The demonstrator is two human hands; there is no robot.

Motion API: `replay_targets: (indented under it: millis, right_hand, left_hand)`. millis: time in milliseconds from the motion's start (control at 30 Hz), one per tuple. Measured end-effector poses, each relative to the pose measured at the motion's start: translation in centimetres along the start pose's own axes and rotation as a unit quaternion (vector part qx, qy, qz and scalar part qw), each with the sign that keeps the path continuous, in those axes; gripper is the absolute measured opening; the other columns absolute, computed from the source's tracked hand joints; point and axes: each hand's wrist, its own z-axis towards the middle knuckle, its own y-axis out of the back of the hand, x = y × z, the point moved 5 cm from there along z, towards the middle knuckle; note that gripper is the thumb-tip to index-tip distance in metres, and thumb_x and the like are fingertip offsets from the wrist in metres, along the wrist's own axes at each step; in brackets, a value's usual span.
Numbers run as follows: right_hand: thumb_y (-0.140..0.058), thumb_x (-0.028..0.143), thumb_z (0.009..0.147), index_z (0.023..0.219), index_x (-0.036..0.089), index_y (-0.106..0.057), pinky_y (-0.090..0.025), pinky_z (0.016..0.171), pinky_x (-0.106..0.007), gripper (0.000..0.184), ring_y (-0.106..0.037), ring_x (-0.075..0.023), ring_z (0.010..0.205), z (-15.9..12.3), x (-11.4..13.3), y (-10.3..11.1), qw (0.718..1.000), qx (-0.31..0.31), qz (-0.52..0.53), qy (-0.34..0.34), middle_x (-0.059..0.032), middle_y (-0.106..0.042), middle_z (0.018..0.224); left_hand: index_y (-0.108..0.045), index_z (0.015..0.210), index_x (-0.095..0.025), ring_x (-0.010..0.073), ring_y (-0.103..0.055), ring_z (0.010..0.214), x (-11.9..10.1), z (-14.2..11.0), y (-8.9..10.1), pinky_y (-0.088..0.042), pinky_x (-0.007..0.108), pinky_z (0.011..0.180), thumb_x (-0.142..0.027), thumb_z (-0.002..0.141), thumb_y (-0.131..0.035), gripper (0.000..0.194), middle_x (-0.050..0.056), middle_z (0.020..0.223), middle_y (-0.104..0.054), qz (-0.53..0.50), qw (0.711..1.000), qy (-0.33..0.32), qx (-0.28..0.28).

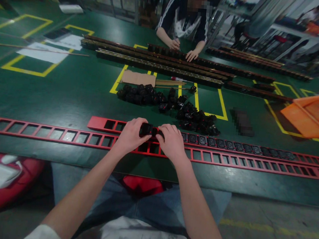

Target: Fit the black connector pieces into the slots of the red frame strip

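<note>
My left hand (131, 135) and my right hand (171, 141) are both closed on a black socket module (146, 129), pressing it at the far red slotted strip (100, 124). To the right of my hands that strip holds a row of several black sockets (230, 144). A nearer red strip (49, 133) with empty square cut-outs runs across the table's front. A pile of loose black socket modules (174, 106) lies just beyond my hands.
A person across the green table (75, 90) rests both hands (182, 50) on long dark strips (167, 62). An orange bin (313, 116) sits at the right. Cardboard (138, 78), thin sticks (169, 83) and white papers (45, 52) lie farther back. A red stool (0, 183) stands at the lower left.
</note>
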Motion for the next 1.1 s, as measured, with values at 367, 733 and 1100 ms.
replay_targets:
  millis: [367,733,1100]
  right_hand:
    - [-0.064,0.026,0.089,0.115,0.021,-0.063,-0.045,0.089,-0.042,0.026,-0.053,-0.0265,0.109,0.7,-0.1,0.4,0.998,0.060,0.002,-0.010,-0.0082,-0.063,0.118]
    - [-0.052,0.010,0.085,0.120,0.018,-0.061,-0.044,0.093,-0.040,0.037,-0.055,-0.0245,0.110,0.8,0.4,-0.2,0.994,-0.003,0.080,0.071,-0.0091,-0.066,0.119]
    - [-0.058,0.019,0.089,0.124,0.018,-0.059,-0.046,0.094,-0.043,0.035,-0.057,-0.0264,0.112,0.0,0.3,-0.5,0.986,-0.057,0.114,0.108,-0.0110,-0.067,0.120]
  left_hand:
    - [-0.052,0.108,-0.021,0.0254,-0.057,0.096,-0.2,0.2,-0.2,-0.045,0.038,0.084,-0.025,0.077,-0.070,0.036,0.005,0.103,-0.063,0.037,0.999,0.001,0.033]
    - [-0.054,0.107,-0.021,0.0260,-0.058,0.098,0.0,0.2,-0.5,-0.044,0.038,0.082,-0.027,0.075,-0.077,0.039,0.005,0.105,-0.064,0.043,0.998,-0.004,0.041]
    - [-0.056,0.109,-0.021,0.0262,-0.058,0.096,0.2,0.1,-0.7,-0.044,0.039,0.082,-0.041,0.076,-0.078,0.045,0.007,0.105,-0.065,0.024,0.998,-0.045,0.035]
